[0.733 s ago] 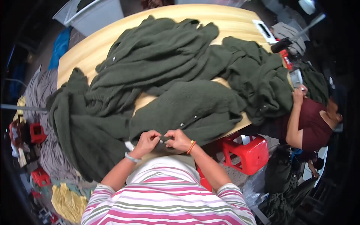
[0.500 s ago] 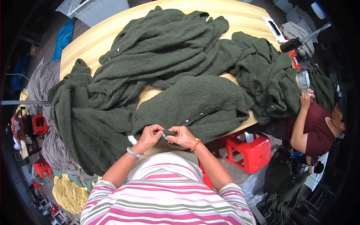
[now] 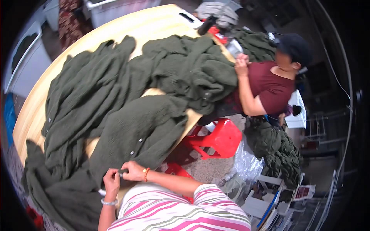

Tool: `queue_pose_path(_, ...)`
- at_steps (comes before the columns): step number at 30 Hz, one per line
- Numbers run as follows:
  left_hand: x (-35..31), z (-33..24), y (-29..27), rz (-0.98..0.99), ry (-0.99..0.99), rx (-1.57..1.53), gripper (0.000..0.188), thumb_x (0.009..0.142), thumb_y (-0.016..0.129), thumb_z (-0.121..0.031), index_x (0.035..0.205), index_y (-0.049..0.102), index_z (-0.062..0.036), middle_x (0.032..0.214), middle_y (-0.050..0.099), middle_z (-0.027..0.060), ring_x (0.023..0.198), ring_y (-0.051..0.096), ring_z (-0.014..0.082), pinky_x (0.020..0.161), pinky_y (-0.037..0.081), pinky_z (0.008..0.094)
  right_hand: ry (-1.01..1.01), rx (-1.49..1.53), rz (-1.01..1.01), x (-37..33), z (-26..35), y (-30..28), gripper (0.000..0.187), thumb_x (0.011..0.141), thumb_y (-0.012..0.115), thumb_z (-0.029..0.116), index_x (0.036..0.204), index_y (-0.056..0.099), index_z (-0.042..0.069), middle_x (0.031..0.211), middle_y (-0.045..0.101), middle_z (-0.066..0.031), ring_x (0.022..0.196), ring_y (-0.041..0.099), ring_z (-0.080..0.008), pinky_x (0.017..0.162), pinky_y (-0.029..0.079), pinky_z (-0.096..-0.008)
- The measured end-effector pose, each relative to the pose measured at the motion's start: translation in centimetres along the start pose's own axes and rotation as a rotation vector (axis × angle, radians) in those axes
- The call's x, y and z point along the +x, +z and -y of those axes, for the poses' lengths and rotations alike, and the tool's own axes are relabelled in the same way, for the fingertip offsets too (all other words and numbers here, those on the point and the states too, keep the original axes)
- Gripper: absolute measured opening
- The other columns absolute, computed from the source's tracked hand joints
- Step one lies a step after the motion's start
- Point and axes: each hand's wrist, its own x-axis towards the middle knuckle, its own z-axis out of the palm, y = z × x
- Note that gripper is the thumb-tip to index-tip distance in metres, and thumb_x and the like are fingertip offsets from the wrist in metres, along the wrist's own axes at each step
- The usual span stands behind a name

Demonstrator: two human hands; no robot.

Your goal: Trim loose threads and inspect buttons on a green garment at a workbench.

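Note:
A dark green knitted cardigan (image 3: 127, 119) lies on the table in front of me, with small shiny buttons along its near side. At its near edge, my left hand (image 3: 111, 181) pinches a bit of the green knit, fingers closed. Close beside it, my right hand (image 3: 133, 171) is closed on the same small piece of edge. Between the fingertips the exact spot is small and blurred, so whether a button is there is unclear.
More dark green knitwear (image 3: 189, 65) covers much of the wooden table (image 3: 154, 19). At the right, a person in a maroon top (image 3: 269, 82) works at the table edge. A red stool (image 3: 219, 140) and clear plastic wrap (image 3: 246, 163) are on the floor to the right.
My view has swung to the right, so the table and cardigan appear turned and further left. The person at the right shows more fully. Both hands still pinch the cardigan edge.

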Motion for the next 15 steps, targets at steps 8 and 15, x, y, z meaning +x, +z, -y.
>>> queue_pose_path(8, 0.6, -0.4, 0.0, 0.038, -0.057, -0.222, 0.003, 0.083, 0.056, 0.003, 0.085, 0.058, 0.002, 0.078, 0.056, 0.0027, 0.069, 0.051, 0.0093, 0.064, 0.043, 0.0232, 0.127, 0.261, 0.005, -0.1, -0.2, 0.1, 0.026, 0.077, 0.065, 0.021, 0.073, 0.064, -0.005, 0.055, 0.061, -0.0088, 0.05, 0.059, -0.0124, 0.049, 0.047, -0.0297)
queue_pose_path(15, -0.9, -4.8, 0.8, -0.18, 0.22, 0.233, 0.007, 0.079, 0.062, 0.004, 0.084, 0.058, 0.0027, 0.08, 0.055, 0.0094, 0.064, 0.054, 0.0178, 0.054, 0.043, 0.026, 0.136, 0.258, -0.037, -0.2, -0.3, 0.6, 0.025, 0.076, 0.063, 0.018, 0.077, 0.063, -0.006, 0.061, 0.064, -0.0113, 0.057, 0.062, -0.0145, 0.056, 0.05, -0.0315)
